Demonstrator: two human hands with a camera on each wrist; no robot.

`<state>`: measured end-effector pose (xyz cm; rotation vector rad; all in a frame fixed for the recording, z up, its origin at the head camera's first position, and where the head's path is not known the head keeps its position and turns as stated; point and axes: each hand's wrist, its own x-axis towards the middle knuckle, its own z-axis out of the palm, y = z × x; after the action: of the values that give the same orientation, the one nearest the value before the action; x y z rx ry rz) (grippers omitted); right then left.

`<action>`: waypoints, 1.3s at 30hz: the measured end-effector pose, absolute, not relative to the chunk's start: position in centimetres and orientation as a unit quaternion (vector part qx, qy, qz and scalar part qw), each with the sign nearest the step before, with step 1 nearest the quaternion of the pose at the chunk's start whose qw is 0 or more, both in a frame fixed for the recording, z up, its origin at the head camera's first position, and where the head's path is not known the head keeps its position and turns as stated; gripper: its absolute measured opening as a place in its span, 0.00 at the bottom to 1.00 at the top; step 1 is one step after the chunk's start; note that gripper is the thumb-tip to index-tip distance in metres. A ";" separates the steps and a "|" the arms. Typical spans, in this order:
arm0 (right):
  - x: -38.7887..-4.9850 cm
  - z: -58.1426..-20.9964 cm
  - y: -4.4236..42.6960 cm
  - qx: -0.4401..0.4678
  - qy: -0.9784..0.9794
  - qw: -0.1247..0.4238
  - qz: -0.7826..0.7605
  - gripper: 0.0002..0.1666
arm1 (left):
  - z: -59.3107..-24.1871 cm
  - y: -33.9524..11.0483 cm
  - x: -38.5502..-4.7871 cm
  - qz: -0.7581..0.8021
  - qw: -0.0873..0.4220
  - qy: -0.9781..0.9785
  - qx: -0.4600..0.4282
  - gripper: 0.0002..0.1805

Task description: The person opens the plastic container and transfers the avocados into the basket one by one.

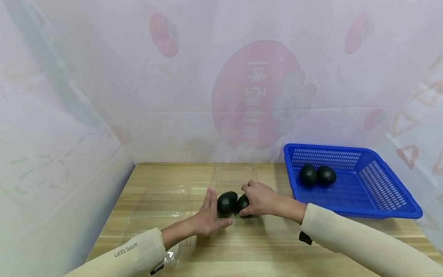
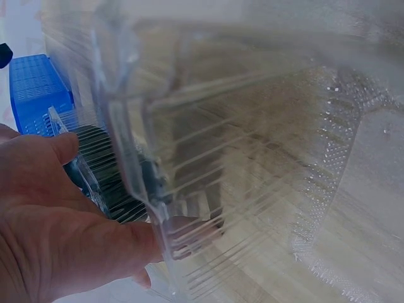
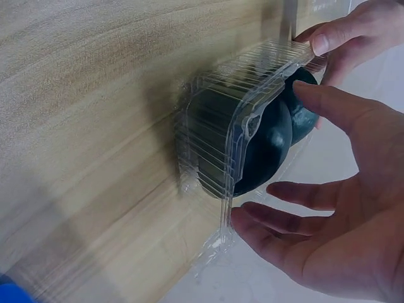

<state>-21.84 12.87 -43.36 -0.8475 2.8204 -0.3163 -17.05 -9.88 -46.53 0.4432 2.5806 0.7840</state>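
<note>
Two dark green avocados sit side by side in a clear plastic clamshell box [image 3: 208, 120] on the table, the left avocado [image 1: 227, 203] fully in sight. The right avocado [image 3: 268, 148] is partly covered by my right hand [image 1: 259, 199] in the head view. That hand arches over it, fingers spread, and the right wrist view shows a gap between palm and fruit. My left hand [image 1: 207, 219] lies along the box's left side with straight fingers. Its thumb [image 3: 320, 44] touches the box rim. The box's lid [image 1: 233, 173] stretches out behind.
A blue plastic basket [image 1: 363, 212] stands on the right, holding two more avocados [image 1: 317, 175]. Another clear plastic box [image 1: 157, 202] lies open on the left, beneath my left forearm. A printed cloth [image 1: 173, 127] hangs behind the wooden table [image 1: 277, 250].
</note>
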 end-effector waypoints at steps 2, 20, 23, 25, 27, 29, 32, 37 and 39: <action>-21.9 -43.5 12.8 -0.285 0.949 0.092 -0.100 0.45 | -47.3 -10.0 -17.3 0.282 0.203 0.924 0.159 0.64; -22.3 -44.6 11.8 -0.285 0.950 0.104 -0.072 0.34 | -46.8 -10.0 -17.1 0.296 0.203 0.918 0.169 0.64; -22.4 -44.8 11.7 -0.284 0.950 0.107 -0.076 0.35 | -46.6 -10.0 -17.1 0.293 0.206 0.919 0.167 0.63; -22.5 -44.9 11.7 -0.285 0.949 0.107 -0.080 0.35 | -47.2 -10.1 -17.3 0.290 0.202 0.920 0.169 0.64; -22.6 -44.9 11.7 -0.286 0.948 0.109 -0.086 0.33 | -47.9 -10.2 -17.5 0.288 0.196 0.922 0.171 0.64; -22.7 -44.9 11.6 -0.288 0.947 0.110 -0.090 0.33 | -48.2 -10.3 -17.5 0.293 0.189 0.921 0.172 0.65; -22.9 -44.9 11.5 -0.293 0.944 0.116 -0.093 0.32 | -47.9 -10.3 -17.4 0.295 0.191 0.920 0.172 0.65; -23.0 -45.2 11.2 -0.287 0.944 0.131 -0.098 0.33 | -46.8 -10.0 -17.0 0.289 0.201 0.921 0.168 0.63; -23.0 -45.3 11.1 -0.281 0.945 0.136 -0.100 0.34 | -46.6 -9.9 -16.9 0.284 0.203 0.923 0.164 0.62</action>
<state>-23.00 11.11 -45.33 -0.8137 2.7357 -0.2910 -16.90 -9.88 -46.56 0.4567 2.5746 0.7919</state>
